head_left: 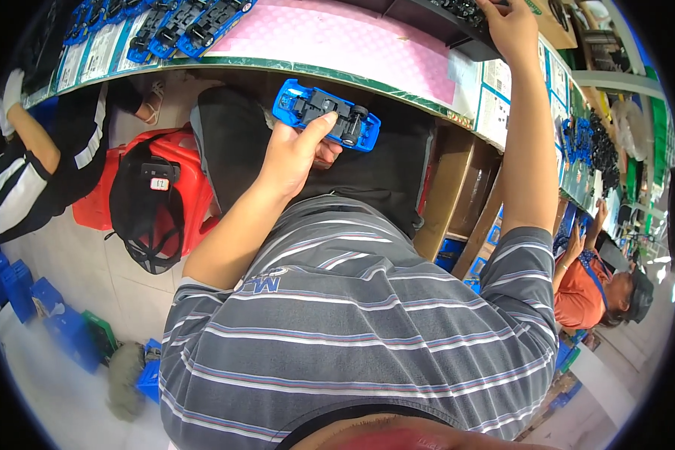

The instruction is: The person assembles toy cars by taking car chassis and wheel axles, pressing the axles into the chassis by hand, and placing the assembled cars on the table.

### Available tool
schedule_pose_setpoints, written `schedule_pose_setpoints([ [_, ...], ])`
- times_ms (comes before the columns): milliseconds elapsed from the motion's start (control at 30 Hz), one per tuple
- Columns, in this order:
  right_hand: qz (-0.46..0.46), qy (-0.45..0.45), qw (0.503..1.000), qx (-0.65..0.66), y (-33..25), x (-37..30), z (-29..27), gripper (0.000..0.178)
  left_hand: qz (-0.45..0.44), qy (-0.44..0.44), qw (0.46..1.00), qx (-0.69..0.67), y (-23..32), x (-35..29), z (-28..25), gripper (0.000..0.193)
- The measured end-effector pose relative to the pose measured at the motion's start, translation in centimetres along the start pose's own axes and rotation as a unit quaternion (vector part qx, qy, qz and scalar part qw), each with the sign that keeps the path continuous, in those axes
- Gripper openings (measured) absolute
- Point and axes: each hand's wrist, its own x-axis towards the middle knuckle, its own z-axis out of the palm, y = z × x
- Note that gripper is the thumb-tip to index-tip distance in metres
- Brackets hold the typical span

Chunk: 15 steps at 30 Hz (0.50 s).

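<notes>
My left hand (296,154) is closed around a blue toy car (326,112), held over my lap just below the table's edge. The car lies belly up, so its black chassis and a pair of black wheels show; my thumb presses on the underside. Out to the upper right, my right hand (516,30) is at a black bin (469,46) of small black parts. The picture's top edge cuts off its fingertips, so what they hold, if anything, cannot be seen.
Several blue car bodies with black undersides (191,26) lie at the table's far left. A pink mat (337,45) covers the tabletop's middle. A red stool (97,191) with a black cap (146,210) stands left. Co-workers sit at both sides; cardboard boxes (446,195) are under the table.
</notes>
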Motion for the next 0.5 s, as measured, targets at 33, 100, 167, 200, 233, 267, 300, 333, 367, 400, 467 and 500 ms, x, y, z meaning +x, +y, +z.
schedule_pose_setpoints([
  [33,0.011,-0.004,1.000,0.010,0.3,-0.1,0.1,0.025,-0.002,0.000,1.000,0.000,-0.1,0.1,0.0,0.022],
  [100,0.022,-0.008,1.000,0.019,1.1,-0.2,1.0,0.025,-0.020,0.003,1.000,0.020,-0.3,0.2,0.1,0.022],
  [167,0.110,-0.050,0.909,0.399,1.8,0.2,1.8,0.026,-0.017,0.002,1.000,0.015,-0.3,0.3,0.2,0.022],
  [200,0.131,-0.099,0.936,0.313,2.3,0.5,1.1,0.025,-0.013,0.006,1.000,0.010,-0.3,0.3,0.3,0.022],
  [233,0.129,-0.097,0.936,0.312,2.1,0.3,1.0,0.025,-0.011,0.004,1.000,0.009,-0.2,0.3,0.1,0.022],
  [267,0.031,-0.050,0.981,0.185,1.8,0.1,1.3,0.025,-0.013,0.005,1.000,0.008,-0.2,0.2,-0.1,0.022],
  [300,-0.069,-0.002,0.996,0.053,1.7,0.1,1.4,0.026,-0.014,0.005,1.000,0.008,-0.1,0.3,-0.2,0.021],
  [333,-0.085,-0.002,0.994,0.066,1.8,0.1,1.5,0.028,-0.013,0.006,1.000,0.010,-0.1,0.2,-0.3,0.021],
  [367,-0.087,-0.001,0.994,0.067,2.0,0.2,1.5,0.028,-0.011,0.006,1.000,0.010,-0.1,0.2,-0.4,0.021],
  [400,-0.064,-0.028,0.995,0.074,2.1,0.2,1.4,0.028,-0.012,0.008,1.000,0.009,-0.3,0.3,-0.4,0.021],
  [467,-0.024,-0.069,0.995,0.061,1.3,0.0,0.9,0.026,-0.012,0.009,1.000,0.010,-0.4,0.2,-0.3,0.021],
  [500,-0.024,-0.068,0.995,0.062,2.5,0.2,1.6,0.026,-0.015,0.009,1.000,0.015,-0.5,0.2,-0.3,0.021],
])
